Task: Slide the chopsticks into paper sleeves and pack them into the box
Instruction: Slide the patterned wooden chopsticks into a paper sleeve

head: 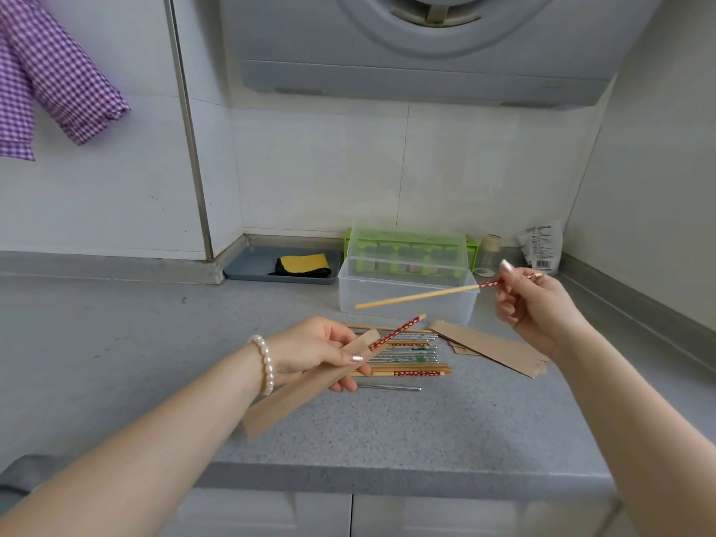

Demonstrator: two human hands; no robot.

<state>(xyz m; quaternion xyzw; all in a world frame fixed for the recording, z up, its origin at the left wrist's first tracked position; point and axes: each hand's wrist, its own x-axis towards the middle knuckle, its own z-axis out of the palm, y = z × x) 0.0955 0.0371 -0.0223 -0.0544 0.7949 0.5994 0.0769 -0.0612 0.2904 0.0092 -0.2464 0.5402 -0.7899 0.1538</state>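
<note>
My left hand (317, 352) grips a brown paper sleeve (294, 393) tilted over the counter, and one red-patterned chopstick (399, 330) pokes out of its open top end. My right hand (530, 304) holds a second wooden chopstick (418, 295) by its red-patterned end, level in the air, tip pointing left in front of the clear plastic box (407, 300). Below my left hand, several loose chopsticks (410, 362), wooden and metal, lie on the counter. More flat paper sleeves (492, 350) lie to their right.
A green-lidded clear container (407, 246) stands behind the box. A grey tray (248, 265) with a yellow and black cloth (304, 265) sits at the back left. A small jar (489, 253) and a white packet (542, 246) stand at the back right. A purple checked cloth (50, 75) hangs at upper left.
</note>
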